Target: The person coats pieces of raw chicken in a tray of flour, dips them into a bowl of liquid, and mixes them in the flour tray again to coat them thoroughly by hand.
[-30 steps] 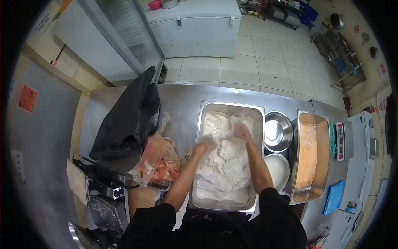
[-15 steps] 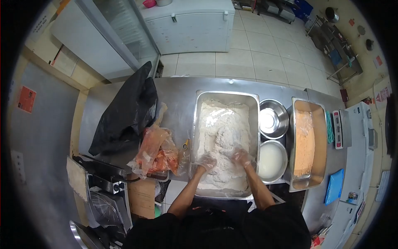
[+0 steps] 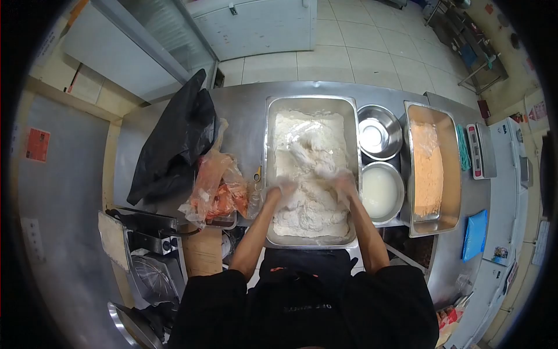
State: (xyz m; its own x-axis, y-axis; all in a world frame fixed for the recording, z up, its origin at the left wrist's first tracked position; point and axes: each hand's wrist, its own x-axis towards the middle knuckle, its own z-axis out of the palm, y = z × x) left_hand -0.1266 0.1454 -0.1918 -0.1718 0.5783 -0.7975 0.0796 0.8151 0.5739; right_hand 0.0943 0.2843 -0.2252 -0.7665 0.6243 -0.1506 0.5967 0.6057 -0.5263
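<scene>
A deep steel pan [image 3: 269, 134] of white flour-like powder [image 3: 311, 224] stands in front of me. Both my hands wear clear plastic gloves and are in the pan, smeared by motion. My left hand [image 3: 283, 188] is at the left side of the powder. Opposite it, my right hand [image 3: 342, 184] is near the right wall. Between and beyond them lies a blurred, powder-coated heap [image 3: 314, 156]; what is inside it I cannot make out. The fingers of both hands are too blurred to read.
Right of the pan stand an empty steel bowl [image 3: 379, 132], a bowl of whitish liquid [image 3: 381, 192] and a pan of orange powder [image 3: 427, 174]. A scale [image 3: 481, 151] lies farther right. To the left are yellow-handled scissors [image 3: 257, 174], a plastic bag of reddish food [image 3: 224, 195] and a black bag [image 3: 177, 139].
The view has tilted, so the table sits higher in it. My hands have spread slightly apart and blurred, and the powder between them is stirred up and heaped differently.
</scene>
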